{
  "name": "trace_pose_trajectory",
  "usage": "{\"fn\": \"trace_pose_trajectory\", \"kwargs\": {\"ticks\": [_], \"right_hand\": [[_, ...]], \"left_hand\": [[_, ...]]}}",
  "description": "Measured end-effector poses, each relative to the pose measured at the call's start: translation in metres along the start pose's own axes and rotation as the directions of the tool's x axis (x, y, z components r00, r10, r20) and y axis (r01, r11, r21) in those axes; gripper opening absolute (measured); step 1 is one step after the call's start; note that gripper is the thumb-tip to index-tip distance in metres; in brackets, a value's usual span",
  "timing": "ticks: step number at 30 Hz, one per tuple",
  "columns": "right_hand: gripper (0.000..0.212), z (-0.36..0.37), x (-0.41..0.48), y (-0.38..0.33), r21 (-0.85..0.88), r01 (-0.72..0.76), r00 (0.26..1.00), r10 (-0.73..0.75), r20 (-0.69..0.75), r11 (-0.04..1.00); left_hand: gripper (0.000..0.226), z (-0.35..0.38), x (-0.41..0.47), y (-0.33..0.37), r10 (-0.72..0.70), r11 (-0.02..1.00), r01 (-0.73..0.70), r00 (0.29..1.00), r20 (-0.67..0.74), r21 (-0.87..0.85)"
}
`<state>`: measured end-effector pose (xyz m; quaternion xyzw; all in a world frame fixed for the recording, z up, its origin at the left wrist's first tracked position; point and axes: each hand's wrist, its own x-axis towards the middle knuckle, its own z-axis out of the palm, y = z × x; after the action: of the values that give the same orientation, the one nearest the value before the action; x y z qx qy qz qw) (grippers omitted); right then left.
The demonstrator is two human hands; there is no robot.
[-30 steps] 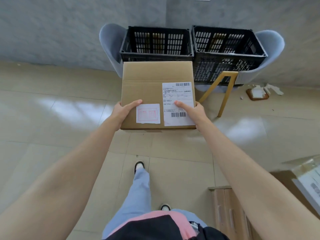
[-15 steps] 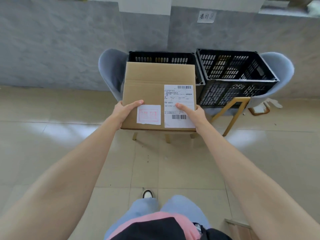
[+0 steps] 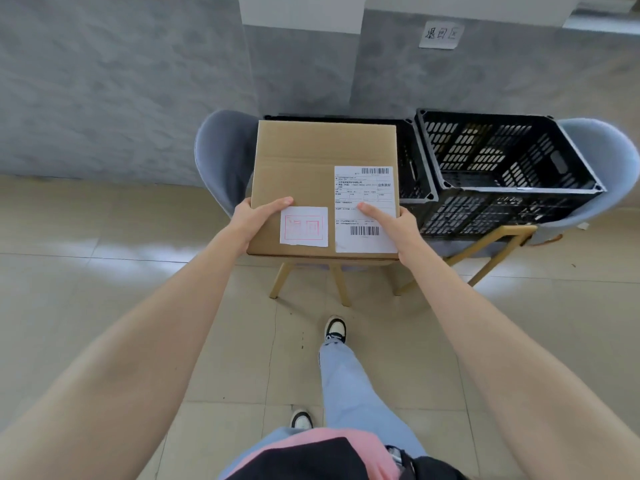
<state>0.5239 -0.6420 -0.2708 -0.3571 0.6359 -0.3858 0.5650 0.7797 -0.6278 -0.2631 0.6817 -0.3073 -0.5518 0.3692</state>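
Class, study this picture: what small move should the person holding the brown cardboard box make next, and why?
Probably ease the brown cardboard box forward and down into the black plastic crate it partly hides. The left hand and right hand grip its near corners, thumbs on top, and it is held level in front of that crate.

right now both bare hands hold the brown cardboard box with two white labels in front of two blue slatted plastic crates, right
No. The head view shows both slatted plastic crates black, not blue: the left crate and the right crate. The rest stands: the left hand and right hand hold the brown cardboard box in front of them.
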Motion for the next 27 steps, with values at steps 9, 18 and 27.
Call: {"fn": "trace_pose_trajectory", "kwargs": {"ticks": [9, 18, 27], "right_hand": [[0.058, 0.014, 0.127, -0.051, 0.023, -0.039, 0.998, 0.037, 0.057, 0.999], [0.056, 0.027, 0.226, -0.077, 0.002, -0.122, 0.991, 0.122, 0.056, 0.992], [0.06, 0.052, 0.311, -0.029, -0.048, -0.201, 0.98, 0.201, -0.001, 0.978]], "left_hand": [[0.081, 0.03, 0.107, 0.07, -0.025, 0.999, 0.028, 0.996, -0.088, 0.034], [0.084, 0.048, 0.203, 0.105, -0.094, 0.993, 0.099, 0.991, -0.093, 0.059], [0.07, 0.052, 0.304, 0.071, -0.201, 0.973, 0.207, 0.978, -0.059, 0.103]]}}
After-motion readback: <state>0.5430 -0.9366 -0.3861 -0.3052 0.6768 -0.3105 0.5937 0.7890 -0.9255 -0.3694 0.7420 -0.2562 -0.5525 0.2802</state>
